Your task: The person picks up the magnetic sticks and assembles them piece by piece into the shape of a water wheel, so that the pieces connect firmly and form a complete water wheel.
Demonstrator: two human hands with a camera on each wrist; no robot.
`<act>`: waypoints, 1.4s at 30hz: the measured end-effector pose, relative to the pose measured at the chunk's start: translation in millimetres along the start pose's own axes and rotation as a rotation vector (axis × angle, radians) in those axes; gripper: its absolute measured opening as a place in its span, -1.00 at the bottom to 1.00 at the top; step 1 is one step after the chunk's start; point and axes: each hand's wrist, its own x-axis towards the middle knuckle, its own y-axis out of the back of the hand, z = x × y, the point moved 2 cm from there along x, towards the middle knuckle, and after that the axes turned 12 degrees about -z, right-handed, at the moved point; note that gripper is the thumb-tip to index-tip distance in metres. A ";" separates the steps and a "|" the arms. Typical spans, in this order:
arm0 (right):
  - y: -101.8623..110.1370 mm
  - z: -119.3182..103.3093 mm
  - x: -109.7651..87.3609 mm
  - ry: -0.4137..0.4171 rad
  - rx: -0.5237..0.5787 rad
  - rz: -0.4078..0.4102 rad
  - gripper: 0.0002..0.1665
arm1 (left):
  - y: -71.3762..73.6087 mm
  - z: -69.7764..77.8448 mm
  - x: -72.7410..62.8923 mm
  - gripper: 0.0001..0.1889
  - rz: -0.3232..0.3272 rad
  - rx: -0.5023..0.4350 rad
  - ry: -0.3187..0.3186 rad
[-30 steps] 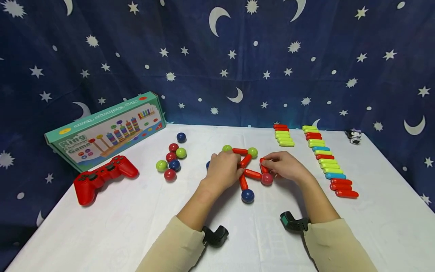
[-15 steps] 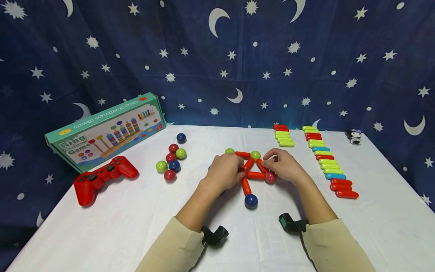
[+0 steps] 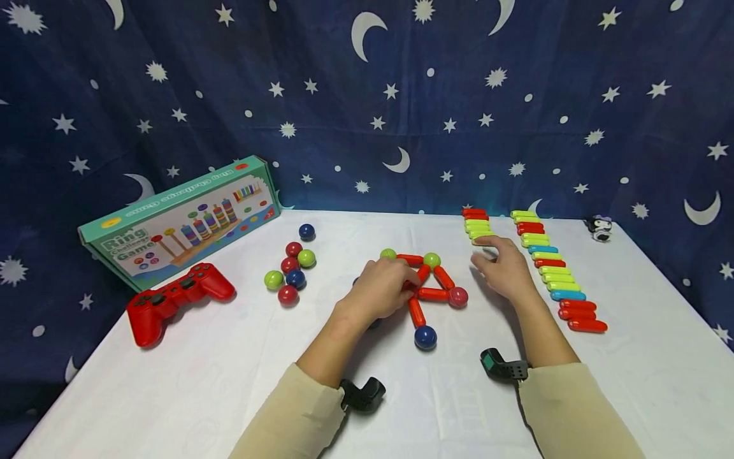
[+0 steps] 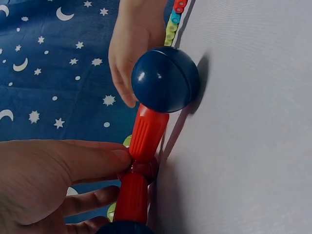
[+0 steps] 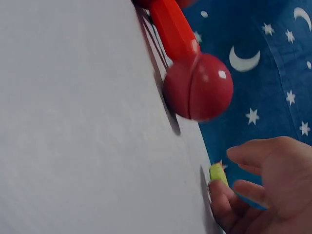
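A flat frame of red sticks (image 3: 432, 294) and coloured balls lies on the white table. My left hand (image 3: 380, 290) pinches its hub, a dark red ball (image 4: 145, 168) between sticks in the left wrist view. A blue ball (image 3: 425, 338) ends the stick nearest me. On the right, a slanted red stick (image 3: 443, 277) spans from a lime ball (image 3: 432, 260) to a red ball (image 3: 457, 297). My right hand (image 3: 507, 271) is off the frame, thumb and fingers apart, beside a short row of lime and red sticks (image 3: 477, 224). My left hand hides part of the frame's left side.
A longer row of coloured sticks (image 3: 555, 278) lies at the right, with a small figurine (image 3: 599, 228) behind. Several loose balls (image 3: 288, 265) sit left of the frame. Farther left are a red game controller (image 3: 178, 298) and a green game box (image 3: 183, 223).
My right hand has let go of the slanted red stick, now between the lime and red balls, and moved right and back. The frame shifted slightly right; my left hand stays on its hub.
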 end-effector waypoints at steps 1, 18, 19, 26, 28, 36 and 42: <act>0.9 2.9 1.3 -0.001 -0.029 -0.003 -0.31 | -0.4 0.3 0.4 -0.78 0.000 0.002 0.001; 1.0 6.8 3.5 -0.040 -0.371 0.062 -0.37 | -10.5 2.9 0.2 -0.90 0.181 0.069 0.190; 1.2 6.4 3.3 -0.040 -0.375 0.062 -0.36 | -10.7 3.2 0.2 -0.89 0.186 0.066 0.194; 2.5 8.0 2.1 -0.059 -0.408 0.015 -0.28 | -10.3 4.2 0.8 -0.86 0.179 0.046 0.195; 3.1 8.2 0.6 -0.056 -0.409 0.040 -0.35 | -10.0 4.4 1.1 -0.86 0.175 0.041 0.192; 5.9 1.3 -1.8 -0.046 -0.278 -0.009 -0.42 | -9.9 4.3 1.8 -0.87 0.168 0.033 0.203; 8.0 -18.6 -7.1 -0.024 -0.046 -0.237 -0.37 | -9.8 5.1 2.1 -0.85 0.179 0.047 0.222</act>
